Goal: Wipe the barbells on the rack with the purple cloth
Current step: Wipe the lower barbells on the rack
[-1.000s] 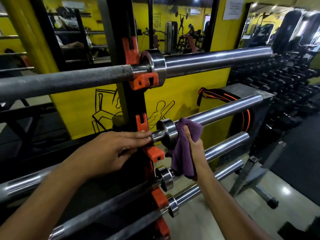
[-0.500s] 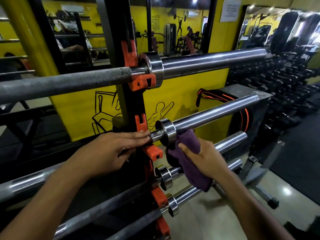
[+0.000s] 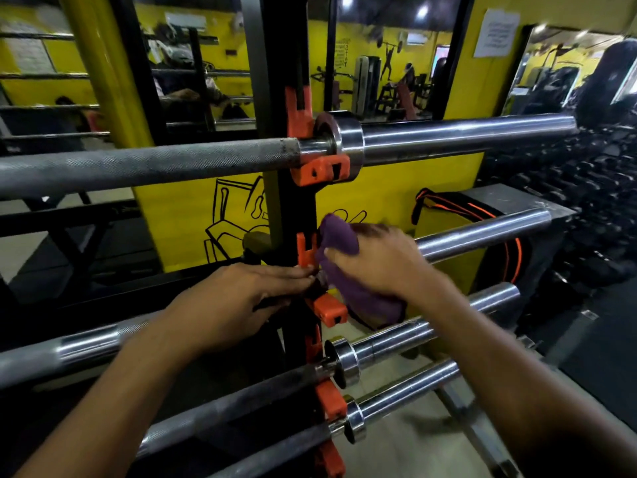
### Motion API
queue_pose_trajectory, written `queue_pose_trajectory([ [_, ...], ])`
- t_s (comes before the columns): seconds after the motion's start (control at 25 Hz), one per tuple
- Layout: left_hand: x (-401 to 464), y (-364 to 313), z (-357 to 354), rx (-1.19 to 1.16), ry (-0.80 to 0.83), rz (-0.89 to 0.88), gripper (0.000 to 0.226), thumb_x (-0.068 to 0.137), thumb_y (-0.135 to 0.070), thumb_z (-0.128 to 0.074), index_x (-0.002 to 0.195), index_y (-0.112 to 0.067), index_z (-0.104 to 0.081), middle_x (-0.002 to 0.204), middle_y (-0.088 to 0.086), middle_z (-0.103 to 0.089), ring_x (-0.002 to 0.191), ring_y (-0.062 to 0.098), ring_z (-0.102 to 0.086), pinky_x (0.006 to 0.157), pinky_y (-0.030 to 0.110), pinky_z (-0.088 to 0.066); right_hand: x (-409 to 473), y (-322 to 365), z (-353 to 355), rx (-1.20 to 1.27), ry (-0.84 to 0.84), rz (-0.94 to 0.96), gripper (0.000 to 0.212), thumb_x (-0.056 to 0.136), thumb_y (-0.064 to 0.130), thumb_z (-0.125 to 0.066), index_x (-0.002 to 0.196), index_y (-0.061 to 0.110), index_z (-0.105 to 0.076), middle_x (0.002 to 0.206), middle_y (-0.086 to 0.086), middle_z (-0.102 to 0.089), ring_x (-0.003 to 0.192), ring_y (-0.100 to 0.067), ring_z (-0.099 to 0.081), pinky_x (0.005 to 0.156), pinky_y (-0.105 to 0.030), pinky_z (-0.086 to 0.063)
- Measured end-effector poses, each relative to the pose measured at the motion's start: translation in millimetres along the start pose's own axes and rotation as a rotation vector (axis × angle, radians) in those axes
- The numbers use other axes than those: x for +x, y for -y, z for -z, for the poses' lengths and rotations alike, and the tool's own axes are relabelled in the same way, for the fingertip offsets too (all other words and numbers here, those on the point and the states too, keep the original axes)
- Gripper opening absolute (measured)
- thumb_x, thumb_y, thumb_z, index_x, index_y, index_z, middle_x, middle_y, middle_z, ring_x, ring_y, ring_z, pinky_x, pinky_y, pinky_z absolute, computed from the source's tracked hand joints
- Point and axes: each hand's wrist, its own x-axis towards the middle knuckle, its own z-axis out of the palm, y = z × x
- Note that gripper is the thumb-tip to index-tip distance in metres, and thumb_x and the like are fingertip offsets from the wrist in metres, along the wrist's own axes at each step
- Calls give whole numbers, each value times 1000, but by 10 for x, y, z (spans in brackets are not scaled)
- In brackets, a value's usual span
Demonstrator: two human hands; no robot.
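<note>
Since 0.5 s ago: right hand (image 3: pixel 379 260) raised from below the second bar and shifted left, now over the collar end of the second chrome barbell sleeve (image 3: pixel 482 232), motion-blurred. Bunched purple cloth (image 3: pixel 339 243) carried along, now covering the collar completely. Left hand (image 3: pixel 238 301) unchanged in position.

Right hand: fingers curled around the purple cloth, gripping it against the bar just right of the black vertical rack upright (image 3: pixel 293 201). Upper part of the cloth bulging above the knuckles; lower part hanging below the palm, down to near the orange plastic bar cradle (image 3: pixel 331 310).

Left hand: palm down on the second bar's shaft at the left of the upright, fingers extended straight and flat, tips touching the orange cradle area, just beside the cloth. Nothing gripped.

Rack contents, top to bottom:
- Top barbell with grey knurled shaft (image 3: pixel 155 163) and chrome sleeve, seated in an orange cradle.
- Second barbell, under both hands.
- Third chrome barbell sleeve (image 3: pixel 431 326), below the right wrist.
- Fourth chrome barbell sleeve (image 3: pixel 403 391), lowest in view.

Background: yellow wall with black line drawing (image 3: pixel 234 222), behind the upright.
</note>
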Motion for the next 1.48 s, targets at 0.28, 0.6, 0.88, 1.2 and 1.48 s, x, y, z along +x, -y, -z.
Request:
queue_pose_trajectory([
  [0.28,5,1,15,-21,14,-6,53,91,-19,-70,138,-37,-56,145,-26,-47,131,-5,-46,104,32,-50,344,-11,249,104,365,-62,52,83,70,-47,93,22,-66,91,1,-64,87,-25,-60,80,-41,-48],
  [0.6,45,40,28,-108,31,29,47,91,-22,-70,134,-39,-59,140,-35,-46,129,-11,-47,106,33,-48,-741,-184,-1160,371,-669,233,60,100,32,-57,153,16,-35,163,-5,-30,151,-30,-28,123,-50,-22],
  [0.88,44,39,30,-126,67,56,49,93,-22,-67,137,-43,-56,140,-39,-44,132,-14,-40,111,31,-42,-1117,133,-1242,1810,-376,-724,50,74,36,-84,110,6,-66,94,-12,-77,79,-24,-76,62,-35,-61],
  [1.2,32,25,39,-86,68,75,49,93,-23,-66,136,-43,-53,137,-41,-42,129,-17,-37,104,11,-30,-442,158,-889,2278,-177,-889,64,99,62,-38,128,12,-65,122,-20,-70,110,-38,-68,92,-49,-55],
  [1.48,27,37,35,-106,62,75,47,93,-22,-67,136,-40,-57,139,-38,-45,131,-13,-42,111,27,-41,-983,363,-702,1945,-431,-741,28,99,24,-56,122,8,-59,108,-20,-69,98,-31,-70,82,-43,-60],
])
